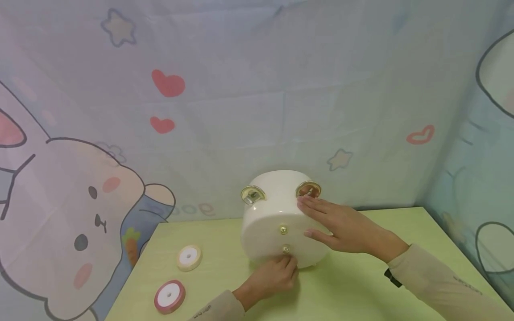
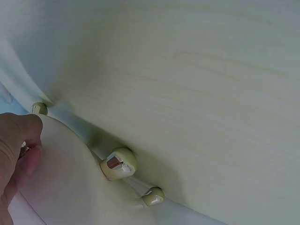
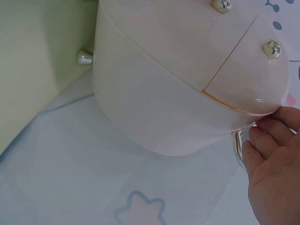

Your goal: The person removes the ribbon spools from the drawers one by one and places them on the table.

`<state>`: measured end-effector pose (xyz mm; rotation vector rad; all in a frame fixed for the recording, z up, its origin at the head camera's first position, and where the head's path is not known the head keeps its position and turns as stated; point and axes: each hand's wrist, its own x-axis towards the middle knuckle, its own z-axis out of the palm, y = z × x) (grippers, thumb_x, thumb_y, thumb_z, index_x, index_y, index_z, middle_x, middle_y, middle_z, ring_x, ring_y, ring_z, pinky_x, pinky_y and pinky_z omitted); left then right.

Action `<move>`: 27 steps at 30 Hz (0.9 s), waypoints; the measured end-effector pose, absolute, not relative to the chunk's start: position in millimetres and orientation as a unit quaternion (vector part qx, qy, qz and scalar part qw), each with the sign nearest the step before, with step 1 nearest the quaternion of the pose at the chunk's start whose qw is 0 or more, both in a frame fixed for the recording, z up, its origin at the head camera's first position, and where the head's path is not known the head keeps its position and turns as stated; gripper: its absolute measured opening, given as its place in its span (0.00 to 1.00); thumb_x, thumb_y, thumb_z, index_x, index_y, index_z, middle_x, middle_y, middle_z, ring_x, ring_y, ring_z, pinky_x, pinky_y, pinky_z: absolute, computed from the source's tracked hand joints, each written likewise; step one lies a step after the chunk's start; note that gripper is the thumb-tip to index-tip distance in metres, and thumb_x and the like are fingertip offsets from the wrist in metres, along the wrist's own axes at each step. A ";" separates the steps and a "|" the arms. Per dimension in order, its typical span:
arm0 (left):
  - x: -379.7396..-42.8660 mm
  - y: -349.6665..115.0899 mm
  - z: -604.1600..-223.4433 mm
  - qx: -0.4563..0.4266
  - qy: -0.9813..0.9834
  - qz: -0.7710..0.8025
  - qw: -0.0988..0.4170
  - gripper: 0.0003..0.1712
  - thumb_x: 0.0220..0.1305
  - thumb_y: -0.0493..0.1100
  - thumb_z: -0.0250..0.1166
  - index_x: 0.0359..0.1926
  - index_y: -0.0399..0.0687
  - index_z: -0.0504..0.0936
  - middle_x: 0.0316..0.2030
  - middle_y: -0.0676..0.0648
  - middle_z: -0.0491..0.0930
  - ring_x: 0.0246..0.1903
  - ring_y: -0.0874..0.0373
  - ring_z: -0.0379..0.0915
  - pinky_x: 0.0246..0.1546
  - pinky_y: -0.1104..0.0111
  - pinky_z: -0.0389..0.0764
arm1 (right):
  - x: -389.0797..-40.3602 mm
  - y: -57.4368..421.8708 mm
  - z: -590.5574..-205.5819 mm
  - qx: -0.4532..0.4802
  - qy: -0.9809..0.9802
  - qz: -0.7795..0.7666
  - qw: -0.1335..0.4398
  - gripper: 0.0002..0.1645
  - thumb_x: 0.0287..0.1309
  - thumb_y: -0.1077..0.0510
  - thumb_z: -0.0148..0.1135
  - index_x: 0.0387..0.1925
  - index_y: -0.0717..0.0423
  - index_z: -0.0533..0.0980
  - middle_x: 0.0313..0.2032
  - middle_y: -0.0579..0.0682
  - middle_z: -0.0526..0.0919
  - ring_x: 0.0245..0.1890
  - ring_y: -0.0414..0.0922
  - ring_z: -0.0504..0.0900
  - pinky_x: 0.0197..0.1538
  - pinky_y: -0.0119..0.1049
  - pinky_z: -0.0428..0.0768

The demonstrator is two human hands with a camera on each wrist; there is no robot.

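**Two hands on a round white box**

The white box [image 1: 271, 216] stands on the green table [image 1: 361, 290], close to the printed curtain [image 1: 257, 102] behind it. The left hand [image 1: 268, 278] is at the bottom of the box's front, its fingertips just under the lower knob [image 1: 286, 248]. Its wrist view shows thumb and finger pinched around a shiny piece [image 2: 24, 149], mostly hidden by the hand. The upper knob [image 1: 283, 229] sits on the box's front, straight above the lower one.

The right hand [image 1: 341, 225] lies against the box's upper right side, fingers extended and thumb spread apart from them, gripping nothing. Its fingertips are just beside the right gold ear [image 1: 308, 189] on top of the box; the left gold ear [image 1: 253, 195] sits across from it.

Left of the box lie two ribbon spools: a cream spool [image 1: 189, 257] and, nearer the person, a pink spool [image 1: 170, 297]. A black strap [image 1: 392, 277] shows at the right sleeve [image 1: 437, 278].
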<state>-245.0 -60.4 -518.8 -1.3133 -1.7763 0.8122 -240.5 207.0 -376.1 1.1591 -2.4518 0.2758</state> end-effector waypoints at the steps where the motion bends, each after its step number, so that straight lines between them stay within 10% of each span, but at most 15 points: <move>1: -245.3 -60.4 -519.1 -0.515 -0.695 0.322 0.385 0.07 0.65 0.44 0.66 0.42 0.54 0.88 0.42 0.54 0.80 0.42 0.63 0.79 0.47 0.74 0.82 | -240.5 206.8 -376.1 0.416 -0.880 0.099 0.207 0.42 0.72 0.42 0.63 0.78 0.56 0.65 0.78 0.53 0.68 0.76 0.53 0.72 0.68 0.50 0.80; 27: -235.2 -61.5 -517.0 -0.534 -0.687 0.315 0.379 0.09 0.70 0.39 0.63 0.44 0.54 0.89 0.38 0.57 0.78 0.35 0.68 0.74 0.37 0.80 0.80 | -240.0 206.0 -380.0 0.418 -0.877 0.091 0.218 0.44 0.72 0.42 0.63 0.79 0.57 0.63 0.78 0.55 0.68 0.76 0.54 0.72 0.68 0.51 0.79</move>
